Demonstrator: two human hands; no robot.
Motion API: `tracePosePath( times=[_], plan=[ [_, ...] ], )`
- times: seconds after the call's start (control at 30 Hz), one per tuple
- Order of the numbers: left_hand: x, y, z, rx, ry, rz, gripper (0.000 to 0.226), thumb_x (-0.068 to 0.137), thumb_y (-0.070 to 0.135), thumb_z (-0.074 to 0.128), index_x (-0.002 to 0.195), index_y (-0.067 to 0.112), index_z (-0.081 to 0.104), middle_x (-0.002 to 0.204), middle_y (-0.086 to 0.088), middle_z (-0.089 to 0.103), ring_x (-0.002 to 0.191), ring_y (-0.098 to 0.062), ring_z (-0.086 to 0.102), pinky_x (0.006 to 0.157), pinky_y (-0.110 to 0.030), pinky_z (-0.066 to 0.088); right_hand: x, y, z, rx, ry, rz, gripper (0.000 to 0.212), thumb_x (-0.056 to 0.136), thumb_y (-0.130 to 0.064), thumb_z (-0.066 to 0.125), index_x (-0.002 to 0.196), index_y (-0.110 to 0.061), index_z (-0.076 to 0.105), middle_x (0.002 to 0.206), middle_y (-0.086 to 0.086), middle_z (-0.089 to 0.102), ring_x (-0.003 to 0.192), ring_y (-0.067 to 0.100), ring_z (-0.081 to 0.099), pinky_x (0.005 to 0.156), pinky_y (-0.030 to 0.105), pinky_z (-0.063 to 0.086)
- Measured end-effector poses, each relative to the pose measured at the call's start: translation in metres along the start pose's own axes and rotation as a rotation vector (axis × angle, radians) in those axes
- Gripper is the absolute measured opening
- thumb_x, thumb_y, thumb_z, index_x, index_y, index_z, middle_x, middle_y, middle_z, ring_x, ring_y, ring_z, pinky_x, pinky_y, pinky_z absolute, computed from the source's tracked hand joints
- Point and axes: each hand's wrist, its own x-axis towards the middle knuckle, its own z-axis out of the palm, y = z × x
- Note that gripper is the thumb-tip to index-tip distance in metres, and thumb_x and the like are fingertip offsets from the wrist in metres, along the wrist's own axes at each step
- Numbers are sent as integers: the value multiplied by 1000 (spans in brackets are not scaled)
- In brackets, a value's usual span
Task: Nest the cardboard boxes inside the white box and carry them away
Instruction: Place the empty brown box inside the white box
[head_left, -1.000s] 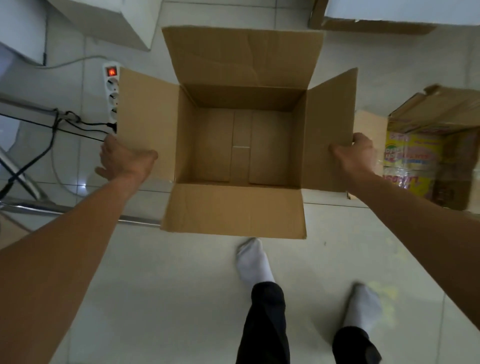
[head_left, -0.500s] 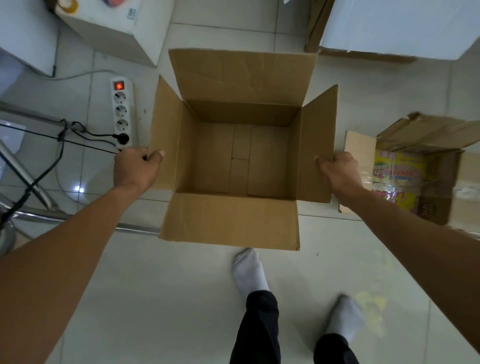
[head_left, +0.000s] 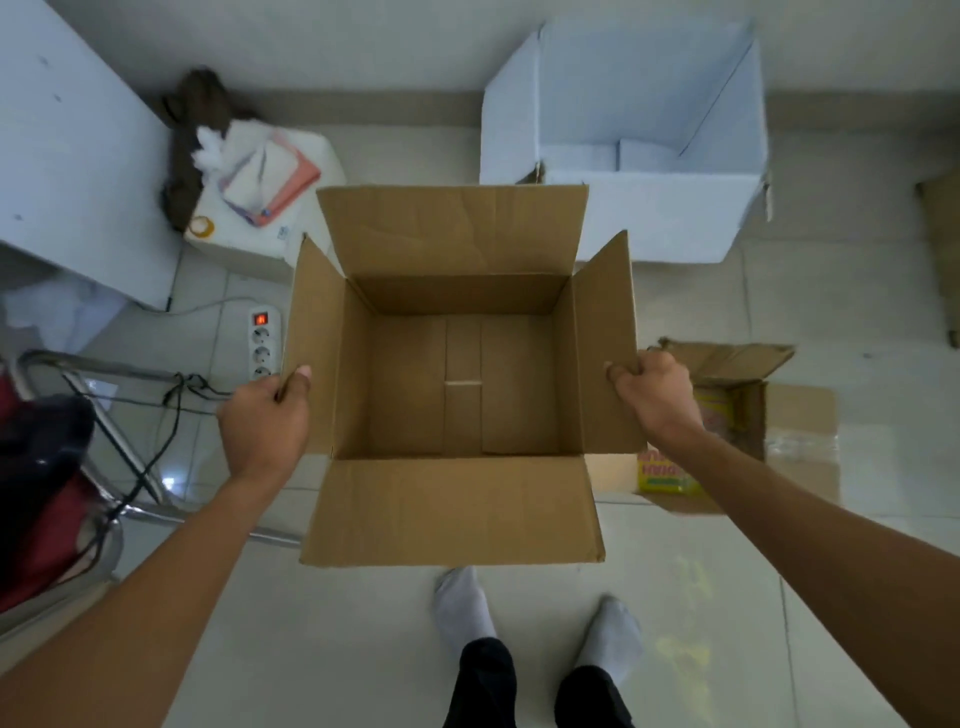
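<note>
An open brown cardboard box (head_left: 457, 395) with all flaps up is held in front of me above the floor. My left hand (head_left: 265, 421) grips its left flap and my right hand (head_left: 657, 397) grips its right flap. The box is empty inside. The white box (head_left: 649, 202) stands open on the floor beyond it, at the upper right. A smaller cardboard box (head_left: 753, 415) with yellow printed sides sits on the floor to the right, partly hidden by my right arm.
A power strip (head_left: 262, 340) with a lit red switch lies on the floor left of the box, cables trailing to a metal chair frame (head_left: 104, 415). A small white box (head_left: 270, 208) with cloths stands at upper left beside a white cabinet (head_left: 78, 156). My socked feet (head_left: 462, 603) stand below.
The box has been lifted, its side flaps now folded upward in my grip. My view has tilted up, bringing the white box fully into view.
</note>
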Motion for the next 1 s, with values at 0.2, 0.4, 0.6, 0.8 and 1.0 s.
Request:
tracePosePath(
  times=[0.2, 0.4, 0.6, 0.8, 1.0],
  plan=[
    [0, 101, -32, -36, 72, 0, 52, 87, 31, 62, 46, 8, 40, 43, -6, 42, 44, -24, 41, 48, -28, 30, -2, -31, -98, 16, 10, -53, 27, 88, -29, 54, 88, -4, 65, 87, 18, 69, 81, 35, 66, 77, 49, 56],
    [20, 189, -28, -82, 125, 109, 50, 86, 28, 62, 43, 11, 42, 44, -5, 47, 45, -19, 44, 54, -29, 32, 30, -52, -174, 47, 94, -119, 25, 87, -26, 57, 91, -3, 65, 92, 18, 69, 81, 34, 66, 77, 46, 56],
    [67, 259, 19, -131, 114, 145, 52, 85, 26, 63, 41, 14, 38, 41, 0, 40, 41, -16, 40, 49, -25, 28, 99, -65, -220, 76, 183, -129, 20, 88, -28, 57, 92, -8, 59, 95, 14, 66, 81, 29, 66, 73, 39, 57],
    [138, 308, 92, -198, 85, 79, 54, 85, 24, 65, 39, 17, 38, 33, 8, 36, 28, -6, 37, 34, -11, 26, 200, -88, -256, 24, 233, -96, 15, 86, -25, 56, 85, -10, 60, 89, 12, 65, 82, 30, 66, 79, 43, 56],
    [209, 359, 150, -228, 3, 65, 56, 85, 24, 65, 39, 15, 34, 25, 12, 34, 27, -4, 35, 32, -9, 25, 286, -114, -282, 19, 241, -69, 17, 87, -29, 58, 89, -12, 58, 90, 11, 63, 81, 30, 64, 78, 41, 54]
  ],
)
